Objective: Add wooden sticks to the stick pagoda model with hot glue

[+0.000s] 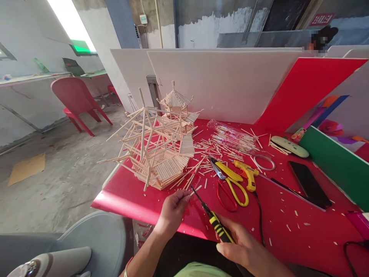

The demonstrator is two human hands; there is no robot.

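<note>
My left hand is closed, pinching a short wooden stick near the table's front edge. The stick points up and to the right. In my right hand is a pair of pliers with yellow and black handles. Their dark, narrow jaws lie at the stick, close to my left fingertips; whether they touch it I cannot tell. Just beyond my left hand stands a pavilion model made of wooden sticks, with an open lattice in front. Behind it rises a tiered tower with a pointed roof.
Loose sticks and a plastic bag of sticks lie on the red table. Scissors, a yellow glue gun, a tape roll and a phone lie rightward. White boards stand behind. A grey stool holds a bottle.
</note>
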